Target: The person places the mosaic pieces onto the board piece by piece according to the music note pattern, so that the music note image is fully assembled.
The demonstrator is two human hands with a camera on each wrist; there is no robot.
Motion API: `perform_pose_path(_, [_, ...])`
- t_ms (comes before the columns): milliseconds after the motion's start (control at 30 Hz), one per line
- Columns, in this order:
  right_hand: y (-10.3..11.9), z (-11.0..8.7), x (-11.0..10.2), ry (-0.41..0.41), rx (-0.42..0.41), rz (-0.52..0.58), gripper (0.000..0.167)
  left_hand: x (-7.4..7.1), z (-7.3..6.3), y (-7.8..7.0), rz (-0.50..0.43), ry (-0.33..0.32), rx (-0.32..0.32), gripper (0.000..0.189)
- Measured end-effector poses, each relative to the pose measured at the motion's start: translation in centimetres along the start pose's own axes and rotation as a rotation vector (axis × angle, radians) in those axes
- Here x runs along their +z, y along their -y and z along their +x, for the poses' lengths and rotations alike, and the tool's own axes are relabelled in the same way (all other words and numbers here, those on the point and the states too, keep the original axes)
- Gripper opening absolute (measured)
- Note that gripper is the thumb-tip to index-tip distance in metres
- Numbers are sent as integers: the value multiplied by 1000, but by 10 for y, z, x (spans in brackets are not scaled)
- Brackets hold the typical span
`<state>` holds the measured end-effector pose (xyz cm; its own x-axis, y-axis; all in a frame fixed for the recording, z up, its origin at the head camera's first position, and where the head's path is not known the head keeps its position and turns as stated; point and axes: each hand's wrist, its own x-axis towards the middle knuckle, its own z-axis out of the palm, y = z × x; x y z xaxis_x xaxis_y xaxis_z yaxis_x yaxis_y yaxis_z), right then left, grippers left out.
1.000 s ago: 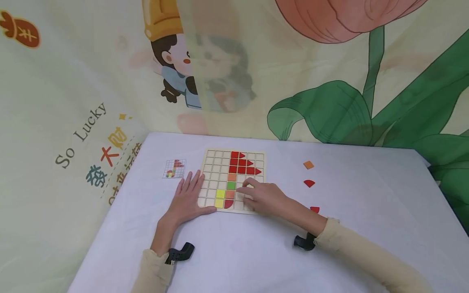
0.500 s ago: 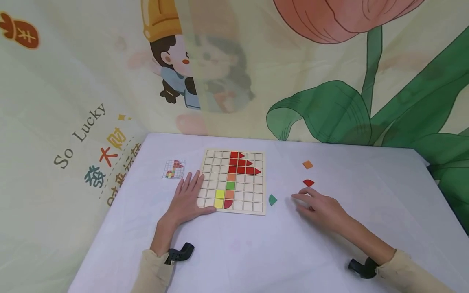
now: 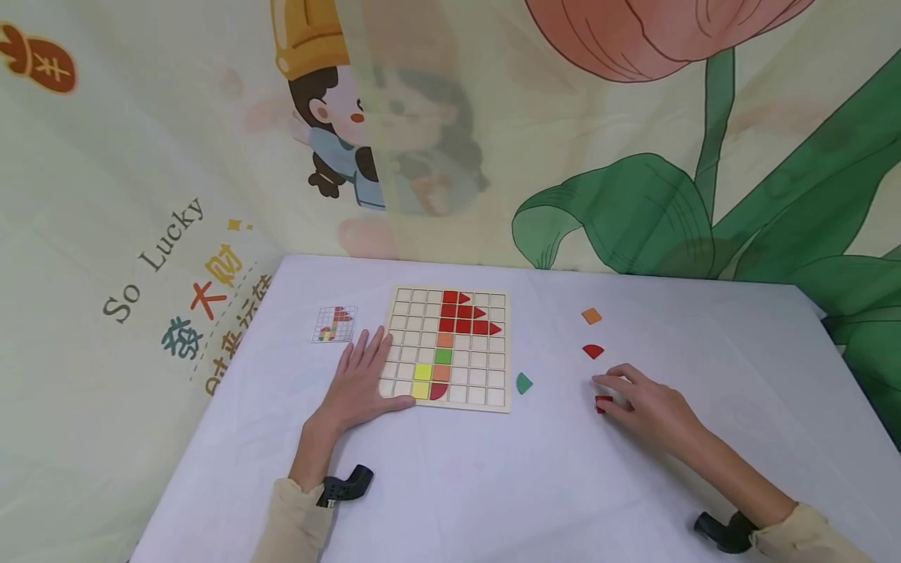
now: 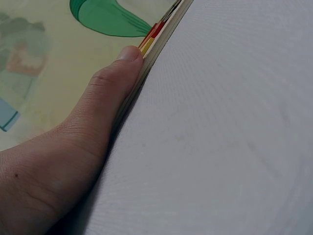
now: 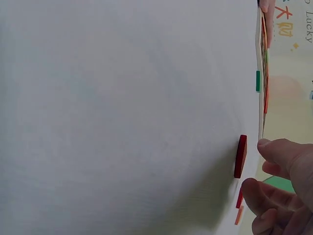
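A wooden grid board (image 3: 479, 371) lies on the table, with red, orange, green and yellow pieces set in some of its squares. My left hand (image 3: 357, 383) rests against the board's left side, fingers spread, thumb along the near edge by two yellow squares (image 3: 421, 381). In the left wrist view the thumb (image 4: 100, 95) lies against the board's edge. My right hand (image 3: 655, 410) is over a red quarter-round piece (image 3: 601, 404), partly covering it. Its thumb and forefinger are apart; in the right wrist view that red piece (image 5: 240, 156) sits just beside the fingertips.
A green quarter-round piece (image 3: 524, 383) lies right of the board. Farther right are an orange square (image 3: 592, 316) and another red quarter-round piece (image 3: 594, 352). A small printed pattern card (image 3: 334, 324) lies left of the board. A printed cloth hangs behind the table.
My right hand has moved right from the board to the red piece, uncovering the green piece beside the board. My left hand has stayed in place.
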<state>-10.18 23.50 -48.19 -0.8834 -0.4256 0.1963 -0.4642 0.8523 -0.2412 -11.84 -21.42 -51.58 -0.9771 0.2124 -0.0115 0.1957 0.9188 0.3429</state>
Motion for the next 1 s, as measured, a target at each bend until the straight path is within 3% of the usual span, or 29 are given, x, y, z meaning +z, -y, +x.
perform_pose_path(200, [-4,16,-3,22,26,3,41,0,1,0,9,-16,3,114])
perform_pose_path(467, [-17,41,0,91,17,-36,39,2,0,-1,5,15,-15,114])
perform_pose_path(733, [-21,49,4,105,12,-19,39,3,1,1,15,0,-2,115])
perform_pose_path(1000, [-22,55,10,66,26,6,31,4,1,2,13,-19,4,115])
